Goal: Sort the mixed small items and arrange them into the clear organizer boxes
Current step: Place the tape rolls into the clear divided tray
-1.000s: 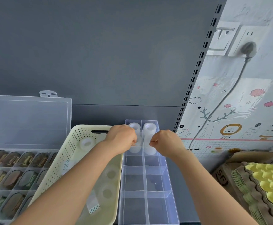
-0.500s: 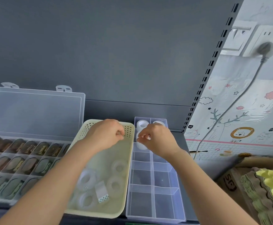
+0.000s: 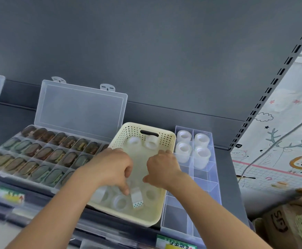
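Head view: the step in hand is, I judge, picking the next tape rolls [image 3: 119, 203] out of the basket [image 3: 128, 130]. The organizer [image 3: 175, 218] stands just right of the basket; four rolls fill its far compartments and the nearer ones show nothing. The left hand [image 3: 114, 168] reaches down, with one finger [image 3: 126, 189] at the near rolls, beside a patterned roll [image 3: 137, 199]. The right hand [image 3: 161, 168] hovers over the basket's middle, fingers curled under. I cannot tell whether either hand grips something. Next, each hand needs a firm pinch on a roll, then a lift over the basket wall to a free compartment.
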A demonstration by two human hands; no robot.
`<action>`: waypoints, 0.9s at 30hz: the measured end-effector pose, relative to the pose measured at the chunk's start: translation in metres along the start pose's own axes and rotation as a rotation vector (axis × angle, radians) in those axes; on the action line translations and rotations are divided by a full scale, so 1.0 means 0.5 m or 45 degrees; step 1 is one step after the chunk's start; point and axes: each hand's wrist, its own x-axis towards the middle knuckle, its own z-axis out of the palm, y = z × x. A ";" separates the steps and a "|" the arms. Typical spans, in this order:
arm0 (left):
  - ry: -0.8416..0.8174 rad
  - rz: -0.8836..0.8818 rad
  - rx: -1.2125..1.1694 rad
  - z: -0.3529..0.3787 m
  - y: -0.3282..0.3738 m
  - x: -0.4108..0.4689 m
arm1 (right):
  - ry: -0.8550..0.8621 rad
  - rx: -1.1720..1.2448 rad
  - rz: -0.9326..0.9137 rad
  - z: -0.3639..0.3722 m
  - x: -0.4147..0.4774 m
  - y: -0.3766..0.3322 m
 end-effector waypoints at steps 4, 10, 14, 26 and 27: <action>0.157 0.067 0.238 0.012 0.016 -0.001 | 0.027 -0.007 0.014 0.001 -0.003 -0.003; 0.304 0.025 0.238 0.014 0.029 0.009 | 0.229 0.094 0.026 0.015 -0.005 0.010; 0.466 -0.095 0.027 -0.009 0.026 0.011 | 0.429 0.379 0.061 0.013 -0.014 0.036; 0.738 0.314 -0.276 -0.062 0.161 0.071 | 0.543 0.685 0.386 -0.044 -0.140 0.199; 0.688 0.332 -0.176 -0.064 0.171 0.078 | 0.500 0.674 0.394 -0.047 -0.152 0.211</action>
